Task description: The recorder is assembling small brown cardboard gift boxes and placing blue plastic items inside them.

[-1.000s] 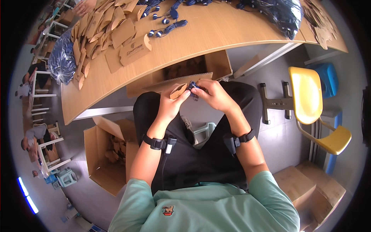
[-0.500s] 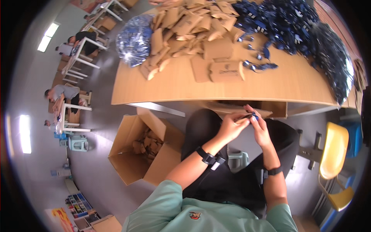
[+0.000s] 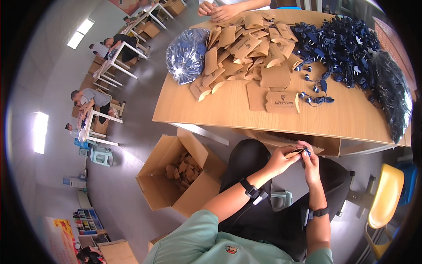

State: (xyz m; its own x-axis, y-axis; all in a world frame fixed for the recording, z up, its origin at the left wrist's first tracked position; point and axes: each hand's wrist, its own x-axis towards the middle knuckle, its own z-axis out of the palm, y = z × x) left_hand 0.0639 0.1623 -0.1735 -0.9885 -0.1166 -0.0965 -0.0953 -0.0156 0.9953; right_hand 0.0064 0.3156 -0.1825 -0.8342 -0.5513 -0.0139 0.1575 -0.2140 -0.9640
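Above my lap, both hands meet just below the table edge. My left hand is closed on a small brown cardboard pillow box, seen nearly edge-on. My right hand pinches dark blue earphones against the box's end; how far they reach inside is hidden by my fingers. On the table, a closed pillow box lies near the front edge beside a flat brown one. Loose earphones lie to their right, and a heap of pillow boxes spreads behind.
A tangled pile of blue earphones covers the table's right, beside a full plastic bag. Another shiny bag stands at the left. An open carton holds brown boxes on the floor. Across the table are another person's hands.
The whole view has shifted, bringing the scene lower and to the right and showing the other person's hands more fully. My hands stay together over my lap on the same items.
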